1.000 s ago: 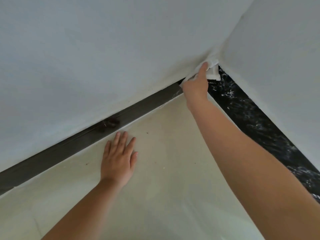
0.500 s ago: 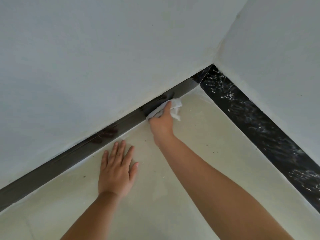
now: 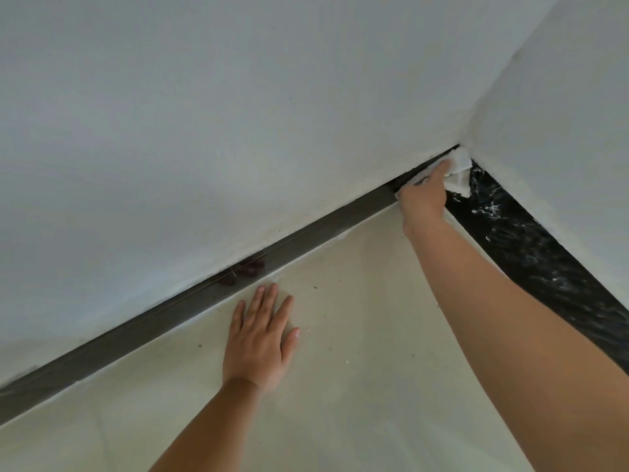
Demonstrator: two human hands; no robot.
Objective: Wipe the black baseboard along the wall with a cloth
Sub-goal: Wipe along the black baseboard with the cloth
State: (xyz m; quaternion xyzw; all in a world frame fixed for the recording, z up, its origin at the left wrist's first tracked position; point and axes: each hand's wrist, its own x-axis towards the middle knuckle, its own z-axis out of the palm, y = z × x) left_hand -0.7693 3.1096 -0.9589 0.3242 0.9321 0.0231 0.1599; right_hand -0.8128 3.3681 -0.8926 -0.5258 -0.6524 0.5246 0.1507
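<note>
A black baseboard [image 3: 190, 308] runs along the foot of the left wall from lower left up to the room's corner. A second, glossy black marbled baseboard [image 3: 544, 253] runs down the right wall. My right hand [image 3: 423, 194] presses a white cloth [image 3: 459, 172] against the left baseboard right at the corner, fingers closed on it. My left hand [image 3: 260, 338] lies flat on the cream floor, fingers spread, just below the baseboard's middle stretch, and its reflection shows in the board.
White walls [image 3: 238, 114] meet at the corner at upper right. The cream tiled floor [image 3: 357, 352] has small dark specks scattered near the baseboard.
My right hand slid the cloth along the left baseboard from its middle back up into the corner. My left hand stayed flat on the floor.
</note>
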